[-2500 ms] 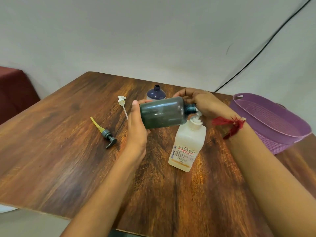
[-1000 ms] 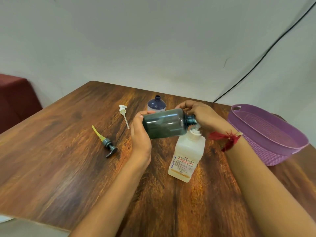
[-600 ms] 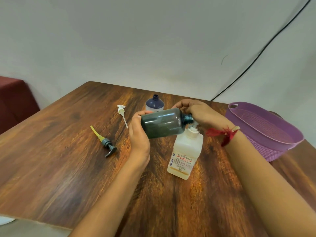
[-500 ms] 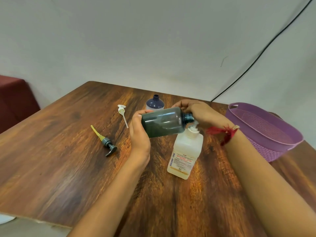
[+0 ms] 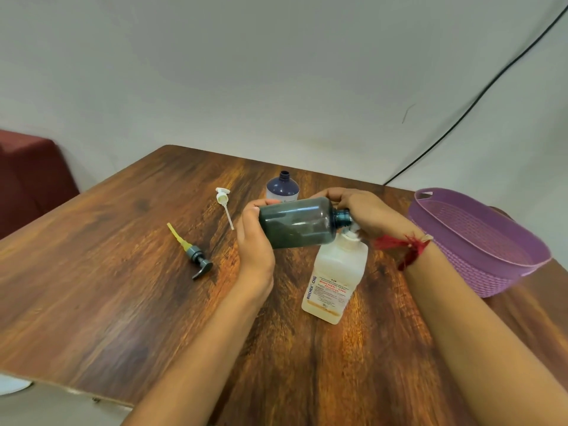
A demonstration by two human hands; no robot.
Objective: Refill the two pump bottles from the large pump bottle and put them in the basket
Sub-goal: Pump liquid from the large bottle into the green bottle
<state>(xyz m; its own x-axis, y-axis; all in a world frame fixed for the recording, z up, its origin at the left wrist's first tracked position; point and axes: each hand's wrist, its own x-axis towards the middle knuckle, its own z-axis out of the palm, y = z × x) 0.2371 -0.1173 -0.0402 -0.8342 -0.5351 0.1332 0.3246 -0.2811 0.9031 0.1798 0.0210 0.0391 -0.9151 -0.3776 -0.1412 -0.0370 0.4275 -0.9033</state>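
Observation:
My left hand (image 5: 253, 241) grips the base of a dark teal bottle (image 5: 298, 222), which lies sideways in the air with its open neck pointing right. That neck sits just above the white pump head of the large white bottle (image 5: 336, 278), which stands on the table. My right hand (image 5: 365, 213) is curled over the pump head and the teal bottle's neck; what its fingers hold is hidden. A dark blue bottle (image 5: 282, 189) stands open behind them. A white pump (image 5: 223, 202) and a grey pump with a yellow tube (image 5: 192, 251) lie to the left.
The purple basket (image 5: 479, 241) stands at the right edge of the wooden table (image 5: 123, 287). A black cable (image 5: 461, 118) runs down the wall behind it. A dark red seat (image 5: 30, 173) is at the far left.
Both hands and the teal bottle hold almost the same pose over the white bottle's pump. The view has shifted slightly; nothing else has moved.

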